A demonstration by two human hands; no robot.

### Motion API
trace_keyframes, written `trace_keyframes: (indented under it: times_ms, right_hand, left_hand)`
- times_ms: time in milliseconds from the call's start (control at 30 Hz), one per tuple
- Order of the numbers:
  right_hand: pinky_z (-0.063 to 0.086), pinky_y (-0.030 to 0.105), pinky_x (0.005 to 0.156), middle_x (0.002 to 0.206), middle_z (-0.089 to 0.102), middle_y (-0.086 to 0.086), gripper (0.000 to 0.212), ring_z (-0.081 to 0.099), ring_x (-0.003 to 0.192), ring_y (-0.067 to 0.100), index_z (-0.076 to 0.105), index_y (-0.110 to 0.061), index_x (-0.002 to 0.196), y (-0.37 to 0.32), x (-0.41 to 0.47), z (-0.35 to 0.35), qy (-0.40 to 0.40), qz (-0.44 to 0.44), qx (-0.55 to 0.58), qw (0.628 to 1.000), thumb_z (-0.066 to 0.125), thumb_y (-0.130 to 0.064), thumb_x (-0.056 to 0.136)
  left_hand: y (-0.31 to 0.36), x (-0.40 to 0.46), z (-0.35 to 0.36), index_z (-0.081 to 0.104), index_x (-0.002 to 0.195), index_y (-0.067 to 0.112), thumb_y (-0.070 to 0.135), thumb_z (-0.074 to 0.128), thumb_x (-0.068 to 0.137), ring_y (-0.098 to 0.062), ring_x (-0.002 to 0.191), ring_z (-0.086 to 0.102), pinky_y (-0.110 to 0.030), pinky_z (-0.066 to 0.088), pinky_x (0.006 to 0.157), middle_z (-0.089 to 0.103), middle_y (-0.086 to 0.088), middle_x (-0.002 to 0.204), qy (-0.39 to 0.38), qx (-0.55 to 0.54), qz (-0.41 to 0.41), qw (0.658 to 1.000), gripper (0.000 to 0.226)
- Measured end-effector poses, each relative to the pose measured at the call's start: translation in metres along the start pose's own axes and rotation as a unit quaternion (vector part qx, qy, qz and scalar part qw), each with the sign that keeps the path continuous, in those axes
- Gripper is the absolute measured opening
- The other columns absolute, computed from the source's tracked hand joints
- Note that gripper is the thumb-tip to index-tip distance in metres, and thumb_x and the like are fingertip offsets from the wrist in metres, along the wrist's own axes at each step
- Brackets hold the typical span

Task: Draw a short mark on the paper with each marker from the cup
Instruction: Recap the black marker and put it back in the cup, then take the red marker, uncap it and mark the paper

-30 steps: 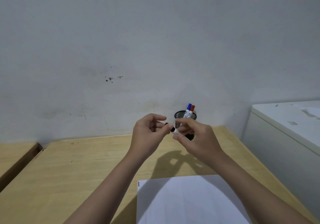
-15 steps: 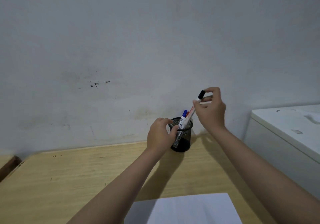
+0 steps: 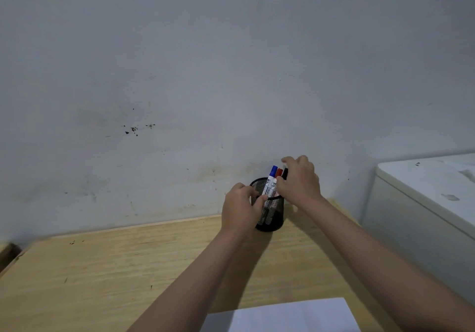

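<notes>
A black mesh cup stands at the far edge of the wooden table, close to the wall. A blue-capped marker and a red-capped marker stick out of it. A black-capped marker stands beside them in the cup, and my right hand curls over its top with the fingers still around it. My left hand grips the cup's left side at the rim. A white sheet of paper lies at the near edge; only its far part shows.
A stained grey wall rises right behind the cup. A white cabinet stands to the right of the table. The corner of another wooden surface shows at the far left.
My hands left the spot above the paper and reached the cup. My right hand lowered the black marker from above the cup into it. My left hand took hold of the cup.
</notes>
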State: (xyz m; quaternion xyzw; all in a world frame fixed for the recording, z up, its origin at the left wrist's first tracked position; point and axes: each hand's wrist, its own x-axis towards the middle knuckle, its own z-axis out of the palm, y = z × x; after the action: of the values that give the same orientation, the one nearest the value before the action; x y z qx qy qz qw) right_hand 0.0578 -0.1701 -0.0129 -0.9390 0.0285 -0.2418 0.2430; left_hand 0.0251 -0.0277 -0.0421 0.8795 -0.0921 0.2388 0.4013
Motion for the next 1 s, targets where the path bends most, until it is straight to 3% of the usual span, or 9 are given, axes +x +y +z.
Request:
trace_keyframes:
  times_ms: [100, 200, 300, 433, 533, 633, 700, 833, 1000]
  right_hand:
    - [0.036, 0.038, 0.080, 0.110, 0.047, 0.012, 0.029, 0.043, 0.106, 0.032, 0.063, -0.012, 0.106, -0.008, 0.004, -0.003, -0.018, -0.006, -0.081, 0.997, 0.054, -0.015, 0.078]
    - [0.036, 0.037, 0.080, 0.106, 0.049, 0.010, 0.024, 0.044, 0.103, 0.031, 0.063, -0.012, 0.099, -0.010, 0.004, -0.002, 0.011, -0.033, -0.091, 0.995, 0.060, -0.022, 0.078]
    - [0.038, 0.033, 0.075, 0.097, 0.052, 0.005, 0.017, 0.046, 0.093, 0.024, 0.063, -0.014, 0.090, -0.012, -0.004, -0.008, 0.051, -0.107, -0.001, 0.993, 0.066, -0.024, 0.076]
    - [0.050, 0.031, 0.067, 0.078, 0.064, 0.005, 0.015, 0.056, 0.066, 0.017, 0.063, -0.013, 0.086, -0.019, -0.011, -0.017, -0.028, -0.131, 0.166, 0.977, 0.069, -0.008, 0.074]
    - [0.055, 0.032, 0.070, 0.078, 0.066, 0.006, 0.023, 0.061, 0.064, 0.017, 0.069, -0.015, 0.094, -0.022, -0.015, -0.027, 0.032, -0.122, 0.200, 0.972, 0.069, -0.007, 0.072]
    - [0.058, 0.035, 0.068, 0.078, 0.067, 0.006, 0.013, 0.067, 0.068, 0.017, 0.070, -0.011, 0.082, -0.028, -0.039, -0.051, 0.134, -0.136, 0.244, 0.951, 0.072, -0.004, 0.071]
    - [0.059, 0.035, 0.065, 0.075, 0.066, 0.005, 0.010, 0.067, 0.068, 0.015, 0.068, -0.010, 0.075, -0.030, -0.065, -0.062, 0.174, -0.125, 0.287, 0.934, 0.074, -0.003, 0.072]
    - [0.060, 0.042, 0.068, 0.077, 0.067, 0.009, 0.012, 0.070, 0.078, 0.021, 0.066, -0.006, 0.070, -0.030, -0.123, -0.060, 0.178, -0.108, 0.383, 0.900, 0.077, -0.002, 0.071]
    - [0.059, 0.026, 0.067, 0.081, 0.069, 0.003, 0.013, 0.069, 0.080, 0.010, 0.068, -0.006, 0.072, -0.039, -0.167, -0.061, 0.156, -0.180, 0.389, 0.890, 0.078, 0.003, 0.069]
  left_hand:
    - [0.001, 0.000, 0.000, 0.069, 0.082, 0.007, 0.028, 0.069, 0.078, -0.025, 0.082, 0.061, -0.034, 0.049, 0.069, 0.063, -0.009, 0.088, 0.002, 0.008, 0.001, 1.000, 0.022]
    - [0.003, -0.003, -0.002, 0.068, 0.081, 0.008, 0.033, 0.067, 0.079, -0.025, 0.081, 0.061, -0.036, 0.050, 0.064, 0.062, -0.007, 0.090, 0.001, 0.026, -0.007, 1.000, 0.025]
    - [0.007, -0.008, -0.007, 0.067, 0.086, 0.009, 0.036, 0.063, 0.082, -0.024, 0.081, 0.061, -0.033, 0.048, 0.061, 0.062, -0.005, 0.092, -0.004, 0.041, -0.002, 0.999, 0.028]
    - [0.010, -0.011, -0.009, 0.065, 0.099, 0.008, 0.031, 0.060, 0.084, -0.024, 0.092, 0.061, -0.034, 0.050, 0.072, 0.061, -0.008, 0.103, -0.044, 0.016, -0.004, 0.999, 0.028]
    - [0.011, -0.018, -0.016, 0.062, 0.107, 0.012, 0.025, 0.061, 0.084, -0.019, 0.097, 0.061, -0.035, 0.051, 0.085, 0.061, -0.006, 0.110, -0.039, -0.070, -0.033, 0.996, 0.026]
    - [0.025, -0.034, -0.033, 0.060, 0.100, 0.028, 0.020, 0.058, 0.087, -0.013, 0.091, 0.064, -0.025, 0.052, 0.080, 0.066, 0.001, 0.101, -0.016, -0.215, -0.052, 0.975, 0.015]
    - [0.036, -0.044, -0.046, 0.057, 0.098, 0.037, 0.018, 0.055, 0.090, -0.016, 0.090, 0.067, -0.020, 0.053, 0.076, 0.069, -0.002, 0.099, -0.025, -0.320, -0.059, 0.945, 0.021]
    - [0.058, -0.065, -0.066, 0.063, 0.102, 0.026, 0.013, 0.054, 0.091, -0.012, 0.085, 0.069, -0.024, 0.055, 0.077, 0.070, -0.007, 0.094, -0.025, -0.441, -0.058, 0.895, 0.019]
    - [0.065, -0.087, -0.083, 0.068, 0.088, 0.021, 0.007, 0.066, 0.082, -0.010, 0.064, 0.060, -0.022, 0.052, 0.062, 0.065, 0.003, 0.067, 0.029, -0.442, -0.058, 0.894, 0.015]
